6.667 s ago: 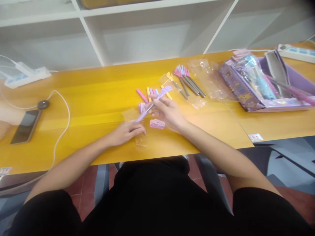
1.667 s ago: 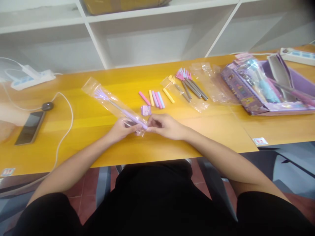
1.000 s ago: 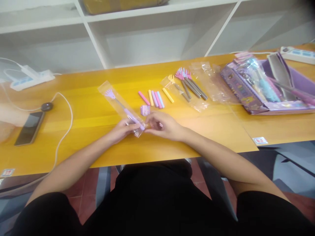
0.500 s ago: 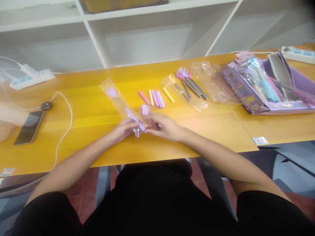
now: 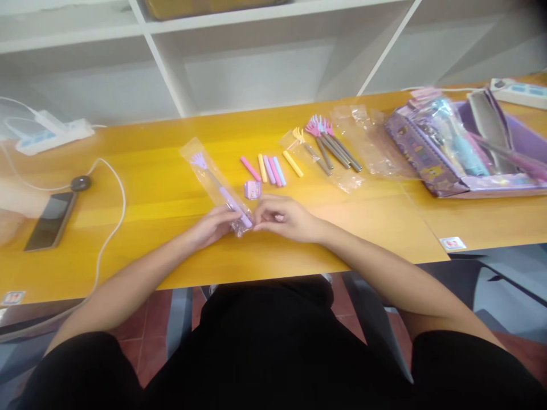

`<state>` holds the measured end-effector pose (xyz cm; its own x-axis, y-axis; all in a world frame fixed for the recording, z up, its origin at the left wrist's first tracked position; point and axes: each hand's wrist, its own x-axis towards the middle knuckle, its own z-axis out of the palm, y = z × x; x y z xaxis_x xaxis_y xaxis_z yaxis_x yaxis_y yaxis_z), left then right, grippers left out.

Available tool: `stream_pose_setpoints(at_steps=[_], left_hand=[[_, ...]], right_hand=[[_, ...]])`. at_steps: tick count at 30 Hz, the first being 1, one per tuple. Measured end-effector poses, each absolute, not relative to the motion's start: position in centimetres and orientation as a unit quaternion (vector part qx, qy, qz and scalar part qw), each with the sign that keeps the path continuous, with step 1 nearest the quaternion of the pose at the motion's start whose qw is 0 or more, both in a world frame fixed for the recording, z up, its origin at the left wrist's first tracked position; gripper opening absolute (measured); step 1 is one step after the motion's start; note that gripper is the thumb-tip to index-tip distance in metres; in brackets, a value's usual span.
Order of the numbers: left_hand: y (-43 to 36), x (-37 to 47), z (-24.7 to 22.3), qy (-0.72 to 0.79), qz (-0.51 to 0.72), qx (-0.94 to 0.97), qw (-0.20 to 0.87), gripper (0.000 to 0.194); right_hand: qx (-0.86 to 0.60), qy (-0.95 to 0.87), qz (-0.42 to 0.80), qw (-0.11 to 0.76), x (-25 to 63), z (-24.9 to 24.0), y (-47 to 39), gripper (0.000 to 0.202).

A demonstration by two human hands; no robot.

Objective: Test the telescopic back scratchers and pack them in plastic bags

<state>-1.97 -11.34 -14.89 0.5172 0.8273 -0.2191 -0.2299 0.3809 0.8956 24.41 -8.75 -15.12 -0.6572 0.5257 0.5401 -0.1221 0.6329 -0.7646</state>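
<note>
A purple hand-shaped back scratcher [image 5: 233, 202] lies slantwise inside a clear plastic sleeve [image 5: 192, 145], its small claw end pointing away from me. My left hand [image 5: 216, 223] is closed around the handle end from the left. At the sleeve's near end, my right hand [image 5: 284, 219] pinches the plastic edge between thumb and forefinger. Just beyond it rests a stack of small pink-purple cards [image 5: 252, 190]. Farther back are several pastel handle tubes [image 5: 273, 171] in pink, yellow, purple and blue. Several scratcher rods with coloured claws [image 5: 335, 145] lie to their right.
Empty clear wrappers [image 5: 367, 142] spread beside the rods. A purple display box [image 5: 440, 182] with packaged items stands at the right. On the left are a phone [image 5: 51, 222], a white cable [image 5: 123, 199], a power strip [image 5: 55, 136] and another person's blurred arm [image 5: 21, 196].
The sleeve with the back scratcher has shifted slightly right. My right hand's fingertips have moved a little right, off the handle tip to the sleeve's edge.
</note>
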Motion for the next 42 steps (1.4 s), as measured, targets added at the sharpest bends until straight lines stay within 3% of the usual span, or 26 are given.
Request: stream_pose_setpoints(at_steps=[10, 14, 26, 42], left_hand=[[-11.3, -2.3, -14.7, 0.344, 0.32, 0.407, 0.783, 0.046], [-11.3, -2.2, -14.6, 0.341, 0.316, 0.408, 0.786, 0.047], [-11.3, -2.1, -14.4, 0.331, 0.316, 0.416, 0.786, 0.045], [-11.3, -2.5, -14.7, 0.32, 0.29, 0.418, 0.799, 0.043]], right_hand=[[-0.063, -0.84, 0.382, 0.381, 25.0, -14.2, -9.0, 0.002], [-0.064, -0.832, 0.394, 0.384, 24.9, -14.1, -9.2, 0.012], [-0.053, -0.837, 0.387, 0.383, 25.0, -13.9, -9.2, 0.003], [-0.027, -0.818, 0.456, 0.349, 25.2, -14.0, -9.4, 0.008]])
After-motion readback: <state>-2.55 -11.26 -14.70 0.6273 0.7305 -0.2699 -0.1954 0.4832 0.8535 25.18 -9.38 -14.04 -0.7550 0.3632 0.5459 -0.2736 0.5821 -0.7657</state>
